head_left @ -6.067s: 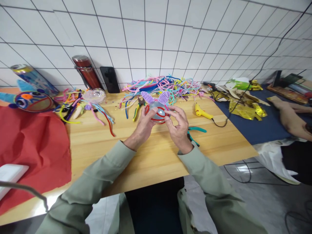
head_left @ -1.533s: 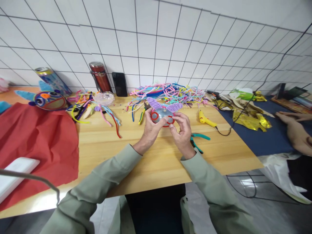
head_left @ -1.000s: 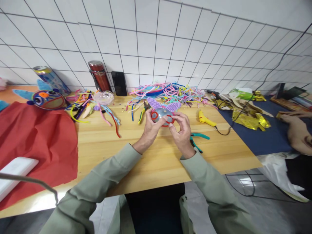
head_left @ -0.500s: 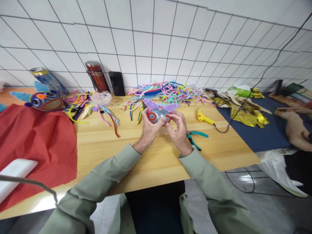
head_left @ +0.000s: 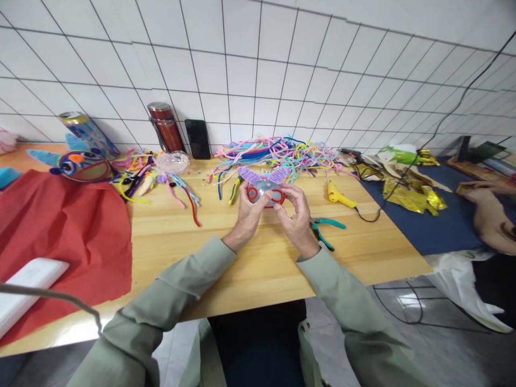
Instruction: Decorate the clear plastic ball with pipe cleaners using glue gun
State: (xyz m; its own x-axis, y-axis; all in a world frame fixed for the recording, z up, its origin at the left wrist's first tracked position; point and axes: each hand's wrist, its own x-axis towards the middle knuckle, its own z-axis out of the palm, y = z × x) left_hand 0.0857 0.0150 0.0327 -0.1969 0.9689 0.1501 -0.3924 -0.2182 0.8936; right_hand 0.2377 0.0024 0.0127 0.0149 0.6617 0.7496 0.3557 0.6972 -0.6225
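Note:
Between my hands, above the wooden table [head_left: 226,279], is a clear plastic ball [head_left: 264,186] with purple pipe-cleaner ears on top and red pipe-cleaner rings on its front. My left hand [head_left: 250,214] grips its left side, the thumb pressed across the front. On the other side my right hand [head_left: 295,211] holds the lower right edge, fingertips at the right red ring. Teal-handled pliers [head_left: 322,231] lie just right of my right hand. Yellow-handled pliers [head_left: 234,191] are left of the ball, partly hidden by my left hand.
Pipe cleaners [head_left: 278,150] are heaped along the wall. A yellow glue gun [head_left: 341,196] with a cord lies to the right. A red flask [head_left: 166,128], a phone [head_left: 197,140] and a decorated craft piece [head_left: 83,166] stand at back left. Another person's arm [head_left: 492,212] rests at far right.
The ball has tipped slightly, so both red rings and the ears show more fully. Both hands keep their hold. The whole view has shifted a little.

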